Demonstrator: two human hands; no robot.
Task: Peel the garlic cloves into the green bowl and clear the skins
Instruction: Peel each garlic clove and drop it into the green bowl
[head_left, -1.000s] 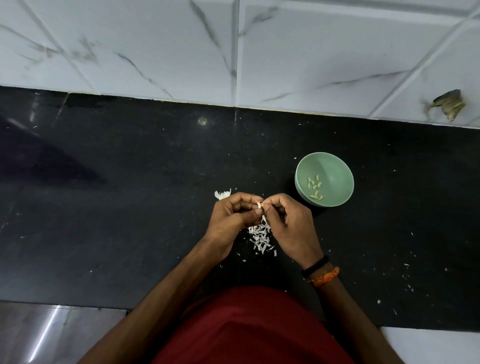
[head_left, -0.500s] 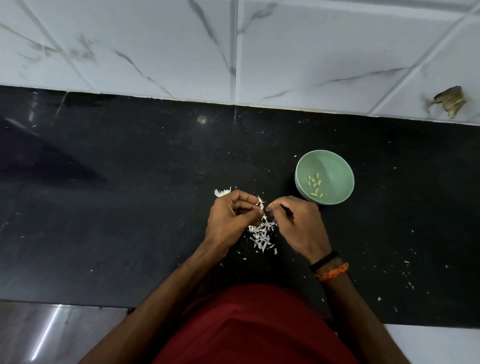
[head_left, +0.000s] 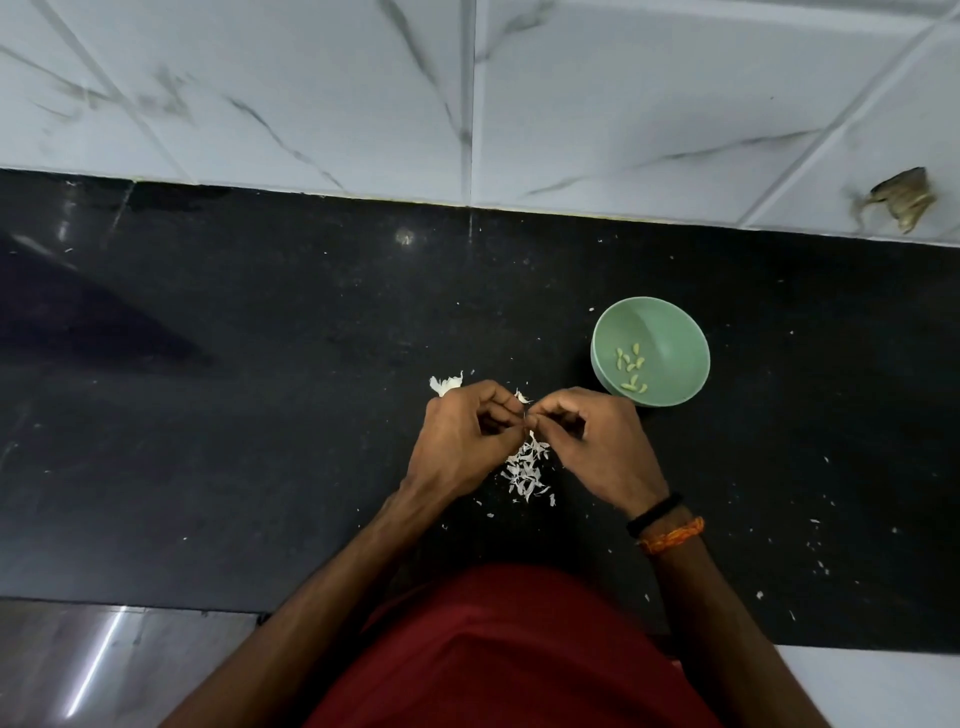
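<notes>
Half a second before, the two hands had been drawn slightly apart over the heap of skins; at this moment they had come back together, fingertips meeting again just short of the small round pale-green bowl (head_left: 675, 322). The left hand (head_left: 462, 441) had its fingers curled in, and the right hand (head_left: 597, 447), the one with a black band and an orange thread at its wrist, mirrored it. Between the two sets of fingertips a small white thing was pinched, very likely a garlic clove (head_left: 527, 419) with skin on it, though it was too small and too covered to tell how much skin remained.

The bowl stood on the black stone tabletop (head_left: 260, 364), to the right of the hands and a little farther from the person. Its count looked unchanged: a few pale peeled cloves (head_left: 631, 366) lay in its bottom. The loose pile of white papery skins (head_left: 524, 467) lay on the bowl's left, nearer the person, directly under the hands. A larger white piece of garlic (head_left: 445, 383), partly hidden behind the left hand, lay farther left of the bowl.

The pulling apart and closing again read as one more strip of skin coming off, so this clove was probably still mid-peel. It had yet to go in the bowl, and the skins, with stray flecks scattered across the tabletop, were not yet cleared.
</notes>
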